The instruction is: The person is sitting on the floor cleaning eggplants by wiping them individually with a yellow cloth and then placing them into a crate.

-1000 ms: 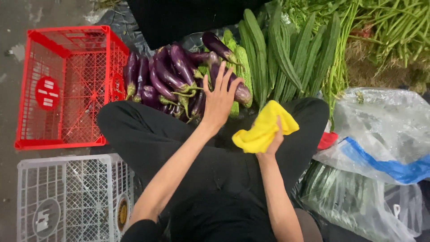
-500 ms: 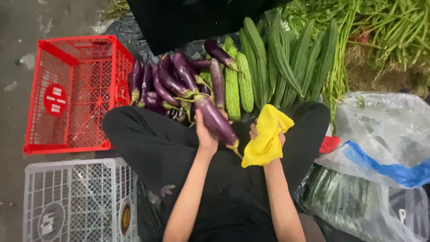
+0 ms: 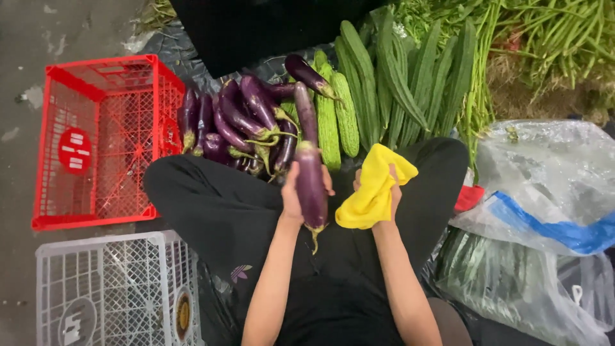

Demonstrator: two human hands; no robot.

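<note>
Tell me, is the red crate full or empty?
Empty: through the red crate only its bare mesh bottom shows; the eggplants lie outside beside it.

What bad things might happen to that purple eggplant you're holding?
The left hand holds the eggplant upright over the lap, away from any crate, so a slip might drop and bruise it. Its dry stem tip points down toward the leg and could snap off. The yellow cloth in the right hand sits close beside it; hard rubbing might scuff the shiny skin.
</note>
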